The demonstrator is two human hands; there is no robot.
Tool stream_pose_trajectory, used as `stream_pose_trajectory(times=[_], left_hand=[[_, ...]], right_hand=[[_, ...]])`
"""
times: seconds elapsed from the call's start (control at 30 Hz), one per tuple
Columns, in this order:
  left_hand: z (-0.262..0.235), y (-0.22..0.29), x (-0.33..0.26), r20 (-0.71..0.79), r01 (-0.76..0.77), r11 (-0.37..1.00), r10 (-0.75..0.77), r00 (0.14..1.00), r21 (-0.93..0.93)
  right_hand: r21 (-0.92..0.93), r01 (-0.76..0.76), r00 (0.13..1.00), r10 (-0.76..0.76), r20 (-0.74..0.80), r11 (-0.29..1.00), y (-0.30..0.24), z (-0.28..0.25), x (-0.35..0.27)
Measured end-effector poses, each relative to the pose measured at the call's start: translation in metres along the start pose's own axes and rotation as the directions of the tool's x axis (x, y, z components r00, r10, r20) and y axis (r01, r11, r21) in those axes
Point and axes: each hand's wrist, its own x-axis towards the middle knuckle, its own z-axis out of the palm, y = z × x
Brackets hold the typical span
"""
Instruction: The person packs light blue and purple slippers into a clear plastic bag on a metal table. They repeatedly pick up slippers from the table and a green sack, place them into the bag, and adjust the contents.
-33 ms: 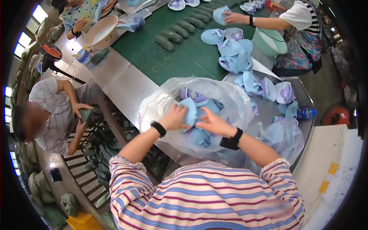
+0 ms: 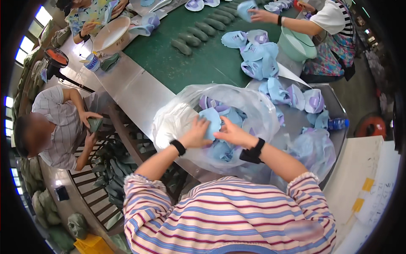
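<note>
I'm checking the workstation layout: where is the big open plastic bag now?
In the head view, the open plastic bag lies near the centre, nearer than the green tabletop, with the left hand and right hand at its mouth.

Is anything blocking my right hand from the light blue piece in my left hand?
Nothing visible does: your right hand is right beside the light blue piece, which your left hand holds over the open clear plastic bag. Whether the right hand touches it is unclear.

Beyond the left grip (image 2: 196, 133) spreads a green tabletop (image 2: 167, 70); far left, bright windows (image 2: 43, 16); far right, dim floor (image 2: 359, 99).
</note>
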Motion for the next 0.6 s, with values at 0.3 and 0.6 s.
stream_pose_trajectory(times=[0.3,0.6], left_hand=[[-0.021,-0.023,-0.002,-0.335,0.059,0.553,-0.583,0.741,-0.831],[0.041,-0.008,0.071,-0.117,0.284,0.893,-0.343,0.932,-0.350]], right_hand=[[-0.162,0.349,0.925,-0.367,-0.102,0.923,-0.005,-0.015,-0.006],[0.328,0.232,0.973,-0.217,-0.081,0.916,0.001,-0.120,-0.111]])
